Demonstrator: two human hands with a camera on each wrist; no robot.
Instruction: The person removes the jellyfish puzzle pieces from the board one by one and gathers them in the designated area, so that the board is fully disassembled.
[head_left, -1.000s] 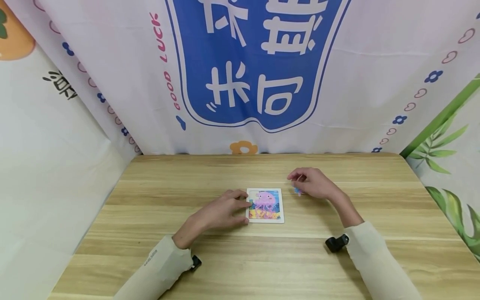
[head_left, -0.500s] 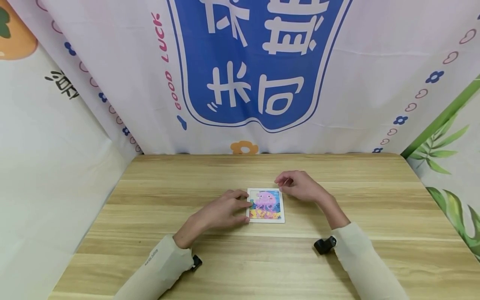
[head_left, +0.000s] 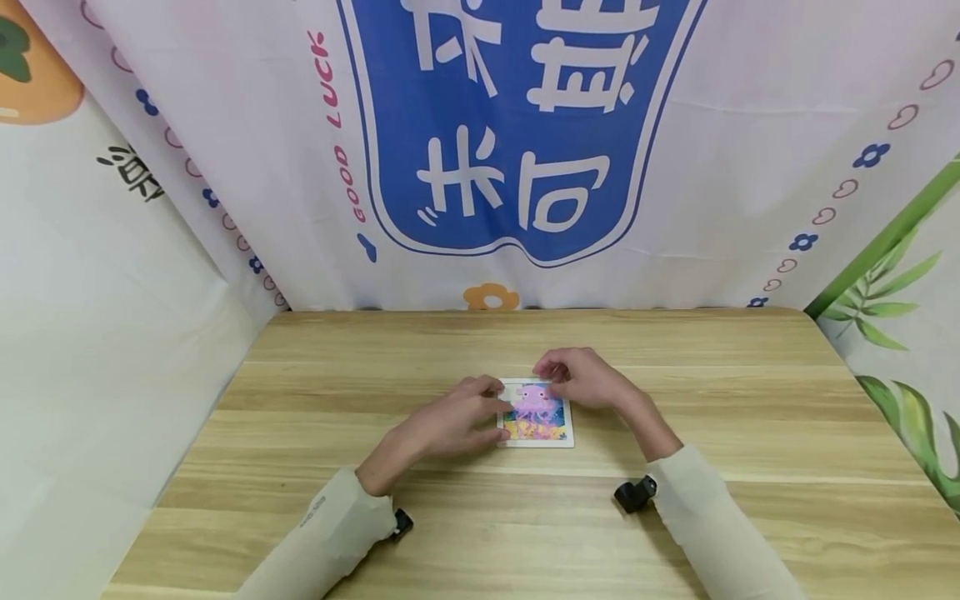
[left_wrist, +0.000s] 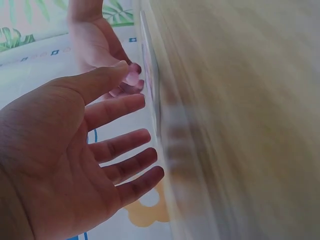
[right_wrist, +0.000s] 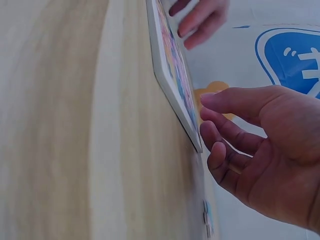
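A small white-framed jigsaw puzzle [head_left: 534, 443] with a pink jellyfish picture lies flat on the wooden table. A pale patch shows at its upper left. My left hand [head_left: 459, 418] rests at the puzzle's left edge, its fingers spread and fairly straight in the left wrist view. Over the upper right corner is my right hand [head_left: 588, 379]. Its thumb and index tips come close together in the right wrist view, the other fingers curled; I cannot tell whether a piece is between them. Small puzzle pieces [right_wrist: 208, 219] lie on the table beyond this hand, hidden in the head view.
The wooden table [head_left: 480, 525] meets a printed curtain [head_left: 720, 167] at its back edge. More printed cloth [head_left: 90, 333] hangs at the left side. A black wrist camera [head_left: 635, 494] sits by the right sleeve, another [head_left: 402, 525] by the left.
My right hand has moved left from beside the blue and pink pieces to over the puzzle's upper right corner. My left hand has stayed at the left edge.
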